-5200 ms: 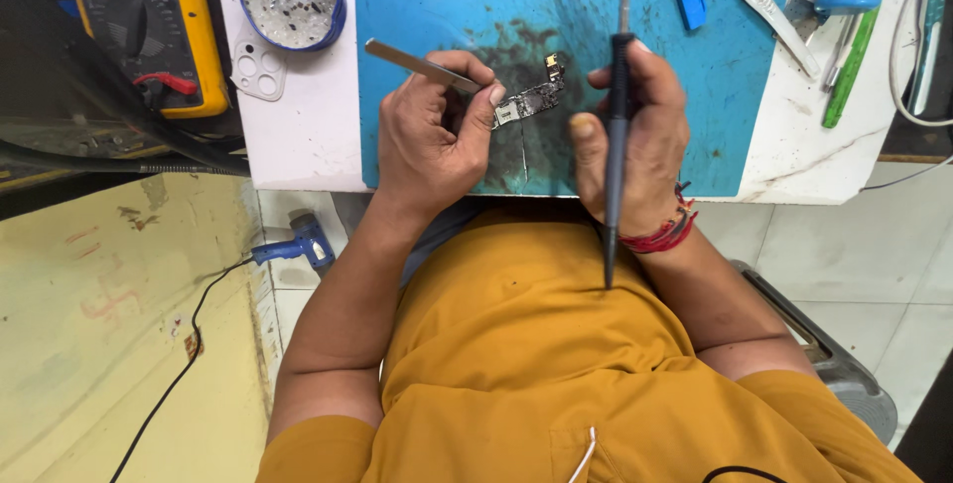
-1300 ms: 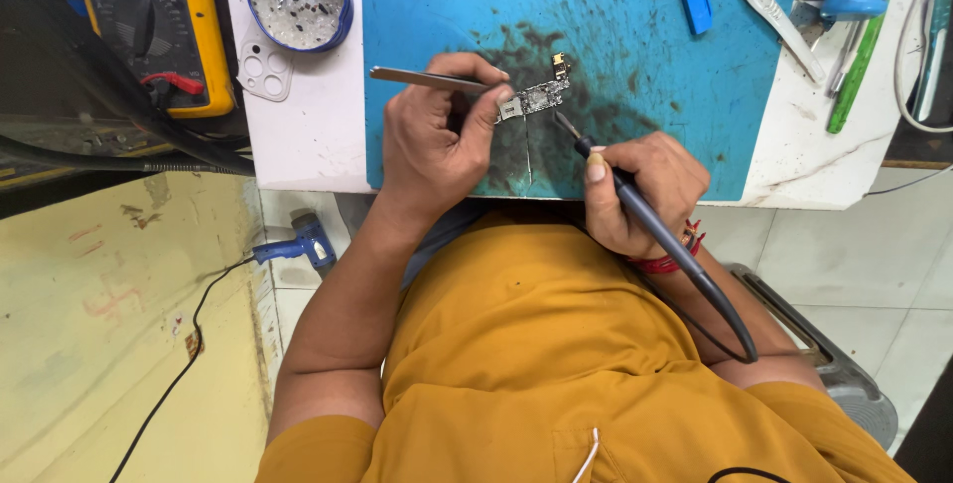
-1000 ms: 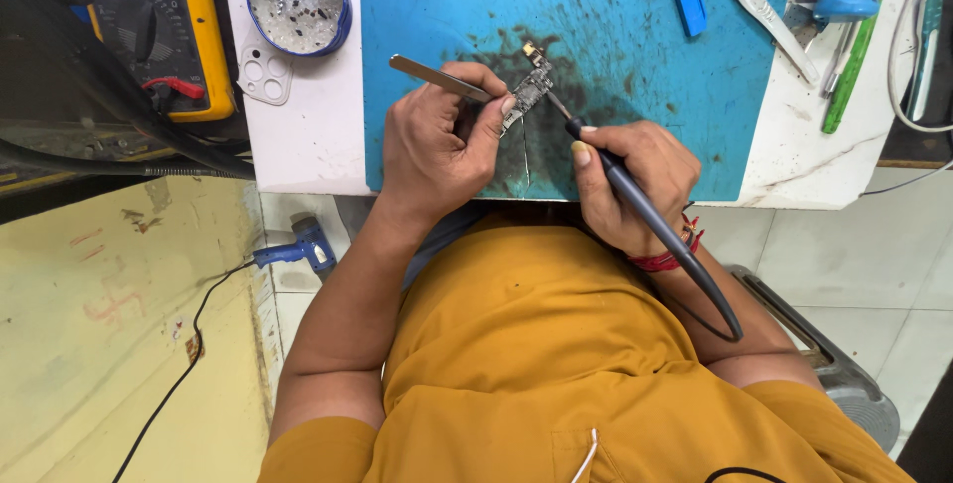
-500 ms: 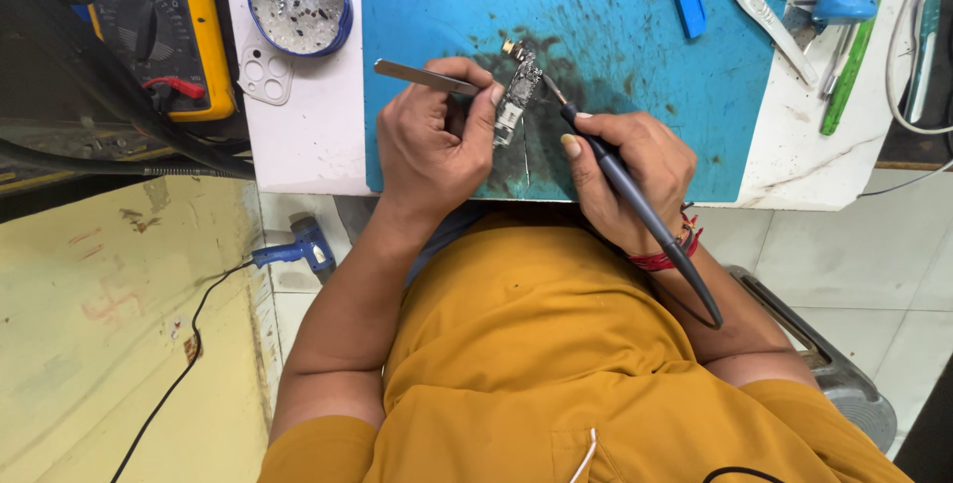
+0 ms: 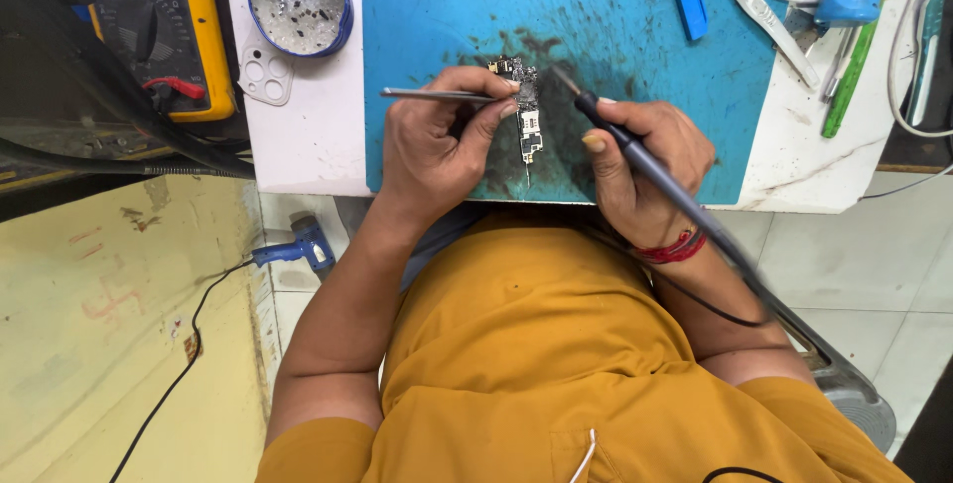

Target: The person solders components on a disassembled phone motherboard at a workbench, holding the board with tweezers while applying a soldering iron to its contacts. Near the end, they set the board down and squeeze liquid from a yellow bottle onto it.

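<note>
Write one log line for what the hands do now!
left hand: holds tweezers, steadies board | right hand: holds soldering iron, tip near board | on mat

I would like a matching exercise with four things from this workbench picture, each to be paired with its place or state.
Things:
1. circuit board
2. soldering iron
3. round blue tin
4. multimeter

Places or states:
A. far left, yellow-edged, beside the white surface
B. in the right hand
C. on the white surface, left of the blue mat
D. pinched by the left hand, over the mat

Pairs: 1-D, 2-B, 3-C, 4-A
</note>
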Available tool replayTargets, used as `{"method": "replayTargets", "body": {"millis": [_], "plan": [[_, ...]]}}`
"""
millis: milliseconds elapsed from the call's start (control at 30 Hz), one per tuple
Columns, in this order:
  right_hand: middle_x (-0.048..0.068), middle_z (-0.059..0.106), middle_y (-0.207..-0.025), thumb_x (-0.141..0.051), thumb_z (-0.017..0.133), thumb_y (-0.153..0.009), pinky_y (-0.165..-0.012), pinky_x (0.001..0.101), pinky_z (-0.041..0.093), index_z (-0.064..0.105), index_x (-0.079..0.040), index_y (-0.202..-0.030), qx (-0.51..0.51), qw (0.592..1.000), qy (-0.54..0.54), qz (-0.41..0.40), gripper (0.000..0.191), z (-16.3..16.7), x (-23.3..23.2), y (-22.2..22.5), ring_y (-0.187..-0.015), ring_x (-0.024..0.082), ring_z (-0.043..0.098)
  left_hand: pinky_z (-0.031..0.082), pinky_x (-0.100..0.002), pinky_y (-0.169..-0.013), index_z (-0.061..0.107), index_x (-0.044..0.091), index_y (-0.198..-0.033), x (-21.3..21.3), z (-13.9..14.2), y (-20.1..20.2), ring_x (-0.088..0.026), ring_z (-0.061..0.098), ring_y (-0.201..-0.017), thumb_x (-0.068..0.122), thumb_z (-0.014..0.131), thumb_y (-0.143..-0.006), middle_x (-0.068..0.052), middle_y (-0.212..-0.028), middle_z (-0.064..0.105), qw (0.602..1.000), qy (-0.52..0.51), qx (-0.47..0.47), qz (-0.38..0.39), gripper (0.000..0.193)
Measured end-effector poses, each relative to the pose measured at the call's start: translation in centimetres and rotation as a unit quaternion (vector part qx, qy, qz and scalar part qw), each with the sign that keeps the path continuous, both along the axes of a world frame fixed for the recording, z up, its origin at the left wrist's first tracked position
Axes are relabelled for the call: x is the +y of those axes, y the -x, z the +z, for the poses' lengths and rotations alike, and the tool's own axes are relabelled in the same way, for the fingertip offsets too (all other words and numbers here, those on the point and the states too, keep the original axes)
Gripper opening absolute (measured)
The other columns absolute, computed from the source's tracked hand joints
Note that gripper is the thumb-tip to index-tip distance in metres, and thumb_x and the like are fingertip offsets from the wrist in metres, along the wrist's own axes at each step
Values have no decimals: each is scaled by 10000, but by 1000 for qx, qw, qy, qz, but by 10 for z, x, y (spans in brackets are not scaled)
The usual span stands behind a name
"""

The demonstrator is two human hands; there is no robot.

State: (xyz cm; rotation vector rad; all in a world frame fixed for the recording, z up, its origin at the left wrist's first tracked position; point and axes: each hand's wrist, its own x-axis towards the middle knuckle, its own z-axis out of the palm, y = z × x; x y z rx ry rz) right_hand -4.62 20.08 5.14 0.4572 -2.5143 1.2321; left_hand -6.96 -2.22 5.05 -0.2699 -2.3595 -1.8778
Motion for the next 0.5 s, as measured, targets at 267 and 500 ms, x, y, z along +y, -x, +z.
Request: {"method": "replayTargets", "body": {"millis": [267,500], "plan": [[143,723,-957,-98,703,-1068,-691,368,534,640,-3,-1052,49,997,-12,50,115,-4,-6,6,-803,309,699,557,-276,-701,686,67,-1047,1,4,2,-168,751,-821,47,770,-982,-67,-964,767,998,59,10,2,108],[144,708,-933,-99,726,-1047,-693,371,533,654,5,-1045,37,998,-13,50,126,-2,-11,10,-806,327,698,548,-289,-662,684,71,-1036,-1,4,4,-173,734,-767,51,774,-976,-65,-931,760,998,65,2,7,110]]}}
